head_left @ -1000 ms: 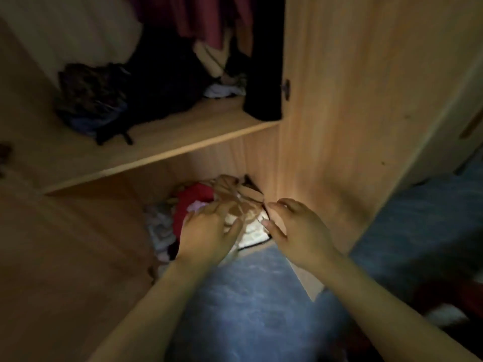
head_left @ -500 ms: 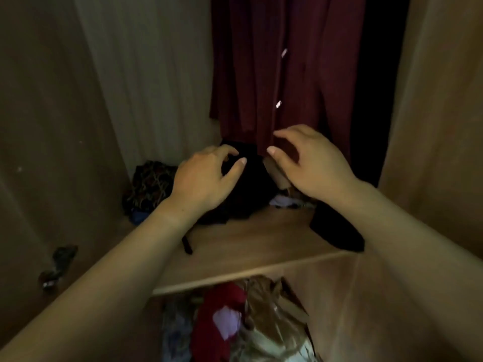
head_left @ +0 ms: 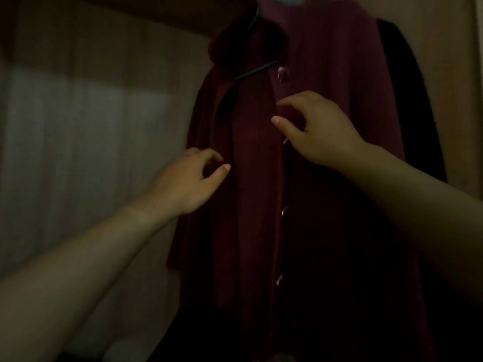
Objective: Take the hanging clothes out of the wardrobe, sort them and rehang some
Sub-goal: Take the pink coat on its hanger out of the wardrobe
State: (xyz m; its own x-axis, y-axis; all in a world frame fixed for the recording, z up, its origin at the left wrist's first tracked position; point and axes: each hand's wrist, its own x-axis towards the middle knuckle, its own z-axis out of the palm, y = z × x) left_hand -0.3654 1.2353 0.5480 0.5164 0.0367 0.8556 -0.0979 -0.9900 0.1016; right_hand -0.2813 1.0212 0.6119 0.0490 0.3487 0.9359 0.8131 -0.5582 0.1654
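A dark red buttoned garment [head_left: 326, 74] hangs on a dark hanger [head_left: 257, 70] inside the dim wardrobe, filling the middle of the view. My left hand [head_left: 188, 181] is raised at its left edge with loosely curled fingers, holding nothing. My right hand [head_left: 318, 129] is higher, in front of the button strip, thumb and forefinger apart and empty. Whether either hand touches the cloth I cannot tell. A black garment [head_left: 407, 100] hangs behind on the right.
The pale ribbed back wall [head_left: 78, 152] of the wardrobe fills the left side. A wooden side panel [head_left: 460, 87] stands at the right. The top board [head_left: 104, 11] is close above the hanger.
My view has swung up from the lower compartment's heap, past the shelf, to the hanging red garment. Both hands have risen with it, empty, from the heap to chest height of the garment.
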